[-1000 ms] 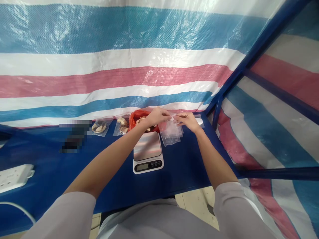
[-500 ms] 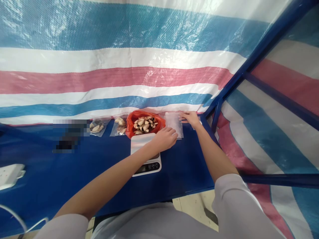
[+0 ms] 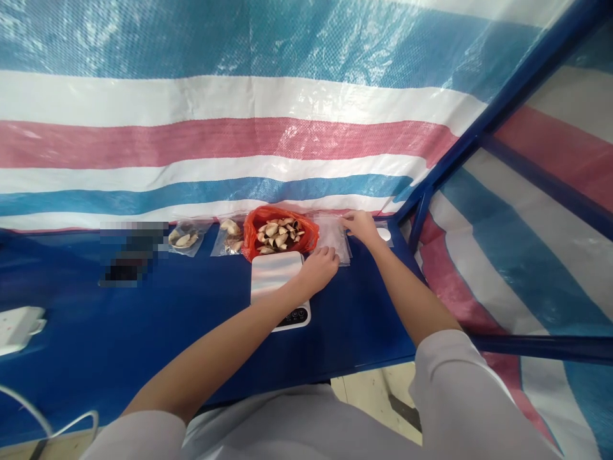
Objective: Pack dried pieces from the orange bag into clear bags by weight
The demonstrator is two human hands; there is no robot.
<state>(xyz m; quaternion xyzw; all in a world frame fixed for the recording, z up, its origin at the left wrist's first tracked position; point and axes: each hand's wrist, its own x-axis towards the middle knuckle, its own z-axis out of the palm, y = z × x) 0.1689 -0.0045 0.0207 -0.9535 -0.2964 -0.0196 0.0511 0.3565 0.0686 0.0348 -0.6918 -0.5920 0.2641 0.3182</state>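
Note:
A stack of clear plastic bags (image 3: 331, 235) lies on the blue table (image 3: 191, 319), right of an orange bag (image 3: 280, 234) full of pale shell-like pieces. My left hand (image 3: 318, 266) rests at the stack's near edge, fingers curled down onto the top bag beside the kitchen scale (image 3: 278, 284). My right hand (image 3: 359, 225) presses on the stack's far right corner, fingers bent. My left forearm crosses over part of the scale's display.
Two small filled clear bags (image 3: 184, 238) (image 3: 230, 236) lie left of the orange bag. A white round object (image 3: 384, 234) sits by the blue frame post (image 3: 416, 217). A white power strip (image 3: 16, 327) with cables lies at the far left. Striped tarp walls close in behind and right.
A second ago both hands held a clear bag up above the table. They came down onto the bag stack; the left hand has since slid slightly along its near edge.

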